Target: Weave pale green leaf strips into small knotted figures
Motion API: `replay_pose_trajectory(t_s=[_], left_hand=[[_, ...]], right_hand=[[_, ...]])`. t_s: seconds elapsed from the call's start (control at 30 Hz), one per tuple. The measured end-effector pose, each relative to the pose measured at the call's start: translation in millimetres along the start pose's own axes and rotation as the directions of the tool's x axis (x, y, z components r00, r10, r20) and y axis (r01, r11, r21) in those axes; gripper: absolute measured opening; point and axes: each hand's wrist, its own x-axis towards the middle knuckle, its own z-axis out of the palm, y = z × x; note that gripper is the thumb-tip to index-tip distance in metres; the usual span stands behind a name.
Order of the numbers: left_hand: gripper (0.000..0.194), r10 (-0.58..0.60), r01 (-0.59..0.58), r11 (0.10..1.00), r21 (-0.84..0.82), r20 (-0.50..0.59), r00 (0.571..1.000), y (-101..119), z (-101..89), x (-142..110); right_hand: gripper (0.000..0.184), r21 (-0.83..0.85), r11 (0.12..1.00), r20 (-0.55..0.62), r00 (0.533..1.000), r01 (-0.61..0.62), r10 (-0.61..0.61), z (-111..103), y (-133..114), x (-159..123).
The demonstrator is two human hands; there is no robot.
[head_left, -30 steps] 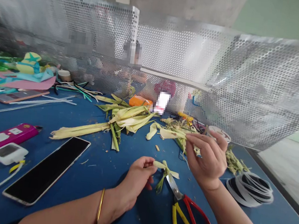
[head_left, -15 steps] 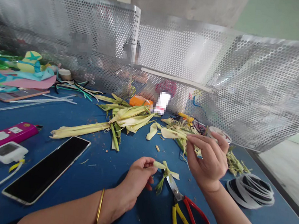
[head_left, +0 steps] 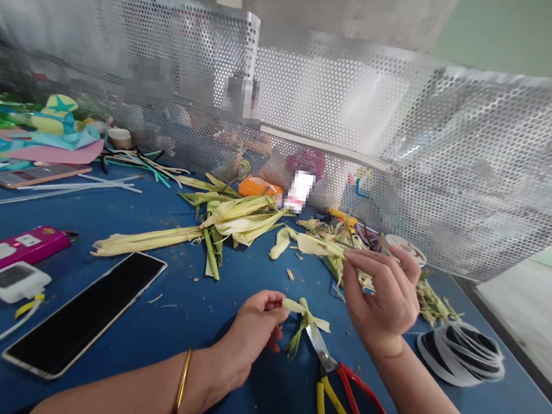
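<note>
My left hand [head_left: 257, 328], low over the table, pinches one end of a small tied piece of corn husk [head_left: 304, 313] between thumb and fingertips. Green ends hang down from its middle. Just below that piece lie scissors [head_left: 326, 359] with one red and one yellow handle, their blades reaching under or against it. Higher and to the right, my right hand [head_left: 382, 299] is closed in a pinch on a pale corn husk strip [head_left: 318, 246] that points left. Beyond the hands lies a bundle of corn husks [head_left: 242, 220].
A black phone [head_left: 87, 312], a magenta device [head_left: 16, 250] and a white meter [head_left: 13, 280] lie at left. At right are a coil of white strip [head_left: 463, 353] and husk scraps [head_left: 430, 297]. A perforated metal screen [head_left: 319, 92] borders the blue table [head_left: 184, 316]; a person sits behind it.
Hardly anything differs. My right hand and its husk strip have shifted very slightly; my left hand keeps its pinch on the small tied piece.
</note>
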Motion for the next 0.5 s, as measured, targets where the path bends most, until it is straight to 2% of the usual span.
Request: replay_pose_trajectory(t_s=[0.3, 0.5], left_hand=[[0.022, -0.017, 0.017, 1.000, -0.013, -0.001, 1.000, 0.4, -0.1, -0.8], [0.025, -0.020, 0.020, 1.000, -0.017, -0.001, 1.000, 1.4, -0.1, -2.1]], right_hand=[[0.015, 0.002, 0.993, 0.000, 0.993, -0.117, 0.117, 4.1, 0.9, -2.7], [0.012, -0.010, 0.989, 0.009, 0.989, -0.148, 0.148, 7.2, 1.0, -4.0]])
